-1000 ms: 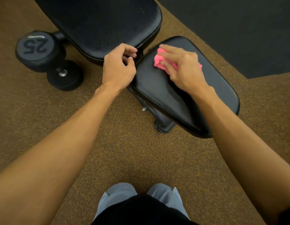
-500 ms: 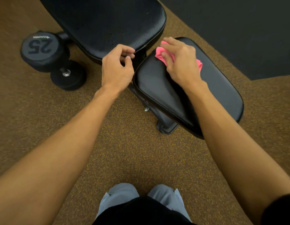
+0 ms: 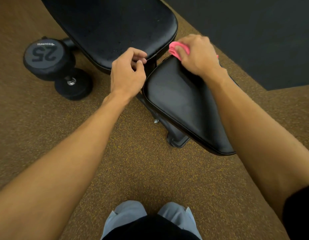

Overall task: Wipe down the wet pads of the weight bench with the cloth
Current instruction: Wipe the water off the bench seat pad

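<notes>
The bench has two black pads. The long back pad carries small droplets near its near end. The seat pad slants toward the lower right. My right hand grips a bunched pink cloth and presses it on the seat pad's far top corner, next to the gap between the pads. Most of the cloth is hidden under that hand. My left hand has curled fingers that pinch the near edge of the back pad.
A black 25 dumbbell lies on the speckled brown floor left of the bench. The bench's frame foot sticks out below the seat pad. A dark mat covers the floor at the upper right. My shoes are at the bottom.
My right hand has slid the pink cloth up the seat pad from its upper middle to its far top corner. My left hand has stayed at the back pad's edge.
</notes>
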